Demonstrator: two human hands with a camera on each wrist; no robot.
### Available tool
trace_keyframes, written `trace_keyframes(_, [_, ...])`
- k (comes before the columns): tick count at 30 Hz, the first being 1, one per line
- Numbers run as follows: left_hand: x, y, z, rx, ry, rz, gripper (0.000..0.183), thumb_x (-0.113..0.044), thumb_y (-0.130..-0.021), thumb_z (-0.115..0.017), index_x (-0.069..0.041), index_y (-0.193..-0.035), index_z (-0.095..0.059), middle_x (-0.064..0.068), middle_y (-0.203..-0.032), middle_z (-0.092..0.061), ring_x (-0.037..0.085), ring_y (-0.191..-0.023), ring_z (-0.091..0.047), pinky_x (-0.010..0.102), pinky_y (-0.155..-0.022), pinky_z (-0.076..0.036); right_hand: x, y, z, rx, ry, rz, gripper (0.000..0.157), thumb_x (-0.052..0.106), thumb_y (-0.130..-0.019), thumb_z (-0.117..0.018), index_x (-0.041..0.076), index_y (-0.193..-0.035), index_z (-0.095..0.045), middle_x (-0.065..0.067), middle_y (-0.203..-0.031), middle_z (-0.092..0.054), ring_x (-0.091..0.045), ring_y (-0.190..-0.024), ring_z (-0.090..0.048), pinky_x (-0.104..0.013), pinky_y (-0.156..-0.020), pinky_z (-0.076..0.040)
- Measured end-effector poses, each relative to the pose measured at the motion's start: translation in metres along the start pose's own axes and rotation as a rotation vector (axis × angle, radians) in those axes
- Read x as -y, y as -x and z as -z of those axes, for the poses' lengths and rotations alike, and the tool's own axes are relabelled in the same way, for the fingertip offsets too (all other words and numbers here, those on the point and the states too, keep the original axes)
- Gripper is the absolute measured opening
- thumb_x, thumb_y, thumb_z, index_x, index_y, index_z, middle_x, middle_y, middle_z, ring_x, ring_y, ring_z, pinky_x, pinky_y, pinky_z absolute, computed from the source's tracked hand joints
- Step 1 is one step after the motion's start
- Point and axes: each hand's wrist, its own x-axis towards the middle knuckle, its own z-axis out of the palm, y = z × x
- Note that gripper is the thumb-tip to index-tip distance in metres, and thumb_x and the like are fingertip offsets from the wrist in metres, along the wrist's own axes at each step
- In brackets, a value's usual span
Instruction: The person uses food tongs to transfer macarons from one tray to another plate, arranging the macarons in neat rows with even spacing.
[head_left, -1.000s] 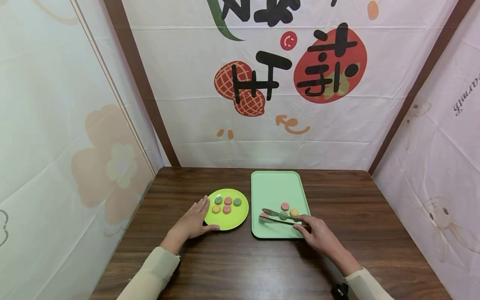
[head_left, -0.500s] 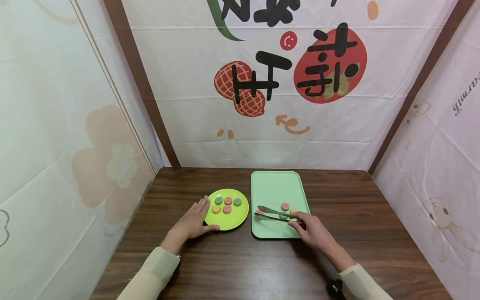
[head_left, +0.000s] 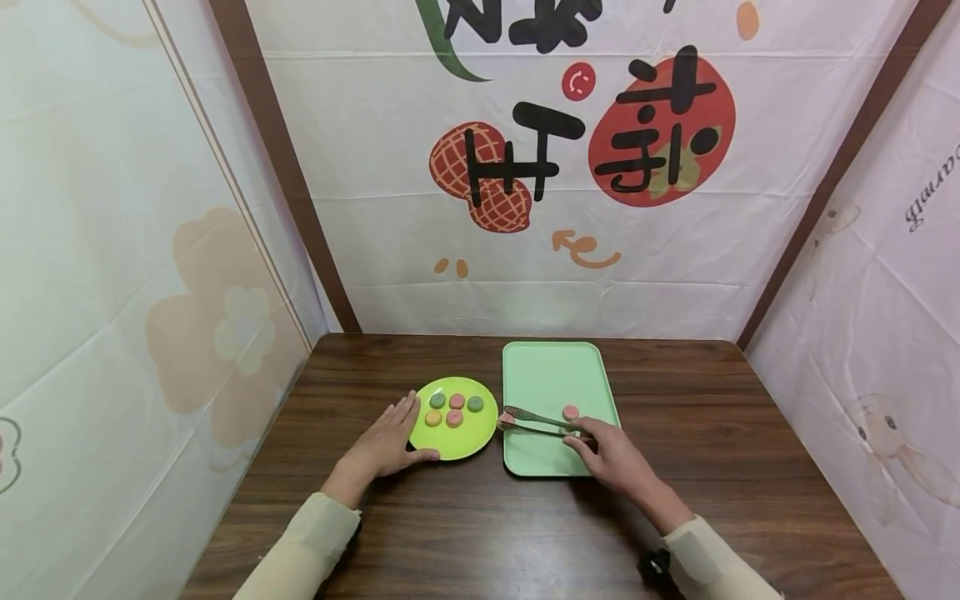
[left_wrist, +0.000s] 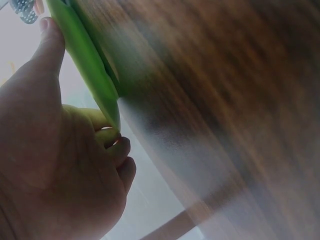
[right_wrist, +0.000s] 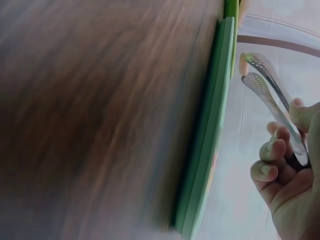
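My left hand [head_left: 386, 437] lies along the left rim of a lime-green plate [head_left: 476, 442], thumb spread apart and fingers fairly straight. Several pink, green and yellow macarons [head_left: 454, 419] sit on that plate. In my right hand [head_left: 618, 458] I grip metal tongs [right_wrist: 260, 62] with perforated tips. Between those tips is a pink macaron [right_wrist: 243, 64], raised above the gap between plate and tray. Under the tongs lies a light-green tray [head_left: 555, 371]. It bears another pink macaron [head_left: 571, 412] and a green one, mostly covered by tongs and fingers.
The plate and tray stand side by side on a dark wooden table [head_left: 465, 533]. Printed white cloth [head_left: 390, 275] hangs behind the table and along both sides. A dark band [head_left: 656, 567] shows at my right wrist.
My right hand has moved left with the tongs, carrying the pink macaron from over the tray to the plate's right edge. The yellow macaron on the tray is now hidden. My left hand stays put.
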Motion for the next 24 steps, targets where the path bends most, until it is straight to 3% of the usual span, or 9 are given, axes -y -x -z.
trace_keyframes(6, [0.001,0.000,-0.001,-0.003,0.001,0.000,0.117,-0.070,-0.097,-0.066,0.008,-0.168,-0.017,0.026,-0.177,-0.012,0.040,-0.164,-0.016,0.052,-0.135,-0.016,0.004,-0.007,-0.004,-0.004,-0.017,0.019,0.016,0.018,-0.104,-0.074,0.006,-0.115,-0.076,0.002,-0.100,-0.075,-0.008,-0.085,-0.074,-0.029,-0.073,-0.062])
trace_keyframes(10, [0.001,0.000,-0.001,-0.006,-0.002,-0.008,0.116,-0.069,-0.097,-0.067,0.009,-0.168,-0.018,0.028,-0.176,-0.013,0.040,-0.164,-0.017,0.053,-0.134,-0.017,0.006,-0.012,-0.006,0.006,-0.039,0.033,0.012,0.017,-0.105,-0.073,0.008,-0.113,-0.074,-0.002,-0.094,-0.075,-0.014,-0.080,-0.074,-0.027,-0.070,-0.061])
trace_keyframes(14, [0.000,0.001,0.000,-0.008,-0.002,-0.013,0.115,-0.068,-0.097,-0.068,0.010,-0.167,-0.018,0.028,-0.176,-0.014,0.041,-0.164,-0.018,0.053,-0.134,-0.017,0.006,-0.015,-0.009,0.010,-0.024,0.042,0.010,0.020,-0.106,-0.072,0.012,-0.111,-0.073,-0.005,-0.086,-0.073,-0.007,-0.072,-0.064,-0.026,-0.067,-0.057])
trace_keyframes(16, [0.000,0.001,0.000,-0.008,0.000,-0.014,0.115,-0.067,-0.097,-0.068,0.009,-0.167,-0.018,0.028,-0.176,-0.014,0.041,-0.164,-0.018,0.053,-0.134,-0.017,0.006,-0.015,-0.011,0.010,-0.019,0.040,0.011,0.021,-0.106,-0.073,0.012,-0.112,-0.073,-0.005,-0.086,-0.074,-0.003,-0.073,-0.062,-0.026,-0.067,-0.058])
trace_keyframes(21, [0.000,0.002,-0.001,-0.008,0.006,-0.015,0.115,-0.067,-0.097,-0.068,0.009,-0.167,-0.018,0.028,-0.176,-0.014,0.041,-0.164,-0.018,0.053,-0.134,-0.017,0.008,-0.018,-0.013,0.017,-0.034,0.025,0.021,0.020,-0.105,-0.073,0.003,-0.119,-0.074,-0.002,-0.096,-0.077,-0.004,-0.086,-0.071,-0.030,-0.075,-0.064])
trace_keyframes(24, [-0.001,0.002,0.000,-0.006,0.005,-0.012,0.115,-0.067,-0.097,-0.068,0.009,-0.167,-0.018,0.028,-0.176,-0.014,0.041,-0.164,-0.017,0.053,-0.134,-0.017,0.009,-0.020,-0.015,0.020,-0.032,0.028,0.025,0.021,-0.106,-0.072,0.001,-0.122,-0.074,0.003,-0.098,-0.075,-0.003,-0.084,-0.070,-0.028,-0.073,-0.063])
